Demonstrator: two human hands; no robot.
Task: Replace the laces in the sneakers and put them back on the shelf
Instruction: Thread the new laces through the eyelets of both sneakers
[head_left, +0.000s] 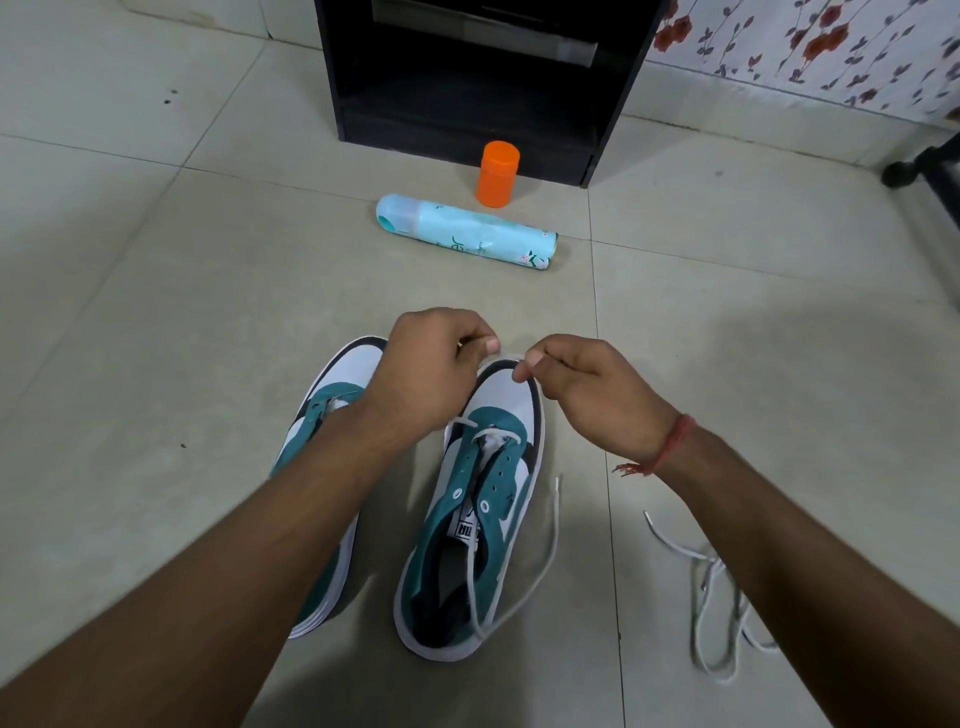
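Both hands pinching white lace (506, 355) over toe of right sneaker (480, 519) — left hand (431, 364) at 11 o'clock, right hand (587, 389) at 1 — lace looks limp/light, so grip near stiff aglet to thread eyelets.

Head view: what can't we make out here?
- Left sneaker: its lacing is hidden by the left hand and forearm.
- Lace between both hands: the parts inside the fingers are covered; right hand pinches it.
- Shelf: top cut off by the frame edge.
- Spray can label: too small to read.
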